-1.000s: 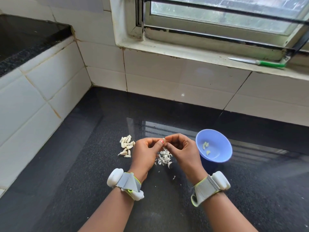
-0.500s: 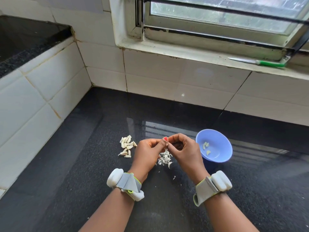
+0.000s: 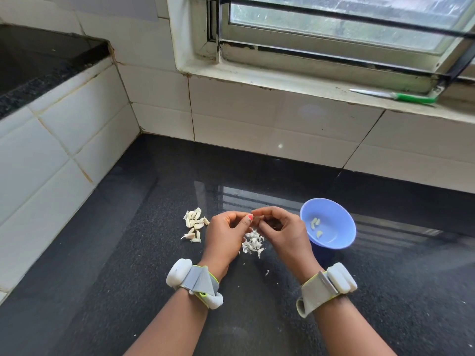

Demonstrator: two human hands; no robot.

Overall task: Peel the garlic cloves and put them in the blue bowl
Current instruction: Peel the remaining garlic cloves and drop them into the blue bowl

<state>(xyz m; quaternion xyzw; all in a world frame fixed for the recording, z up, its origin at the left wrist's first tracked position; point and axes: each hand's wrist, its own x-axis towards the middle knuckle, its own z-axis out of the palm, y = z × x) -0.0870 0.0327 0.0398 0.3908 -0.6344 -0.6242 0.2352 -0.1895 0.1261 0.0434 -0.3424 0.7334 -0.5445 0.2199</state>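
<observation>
My left hand (image 3: 224,236) and right hand (image 3: 284,231) pinching one garlic clove (image 3: 255,219) together above the peel pile (image 3: 252,243), unpeeled cloves (image 3: 194,224) left, blue bowl (image 3: 331,242) right holding peeled ones.

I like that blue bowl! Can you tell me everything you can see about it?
The small round blue bowl looks like smooth plastic, with a wide rim narrowing to a darker base. It stands upright on the shiny black stone counter, just right of the person's right hand, not touching it as far as I can tell. Inside lie about three pale peeled garlic cloves.
</observation>
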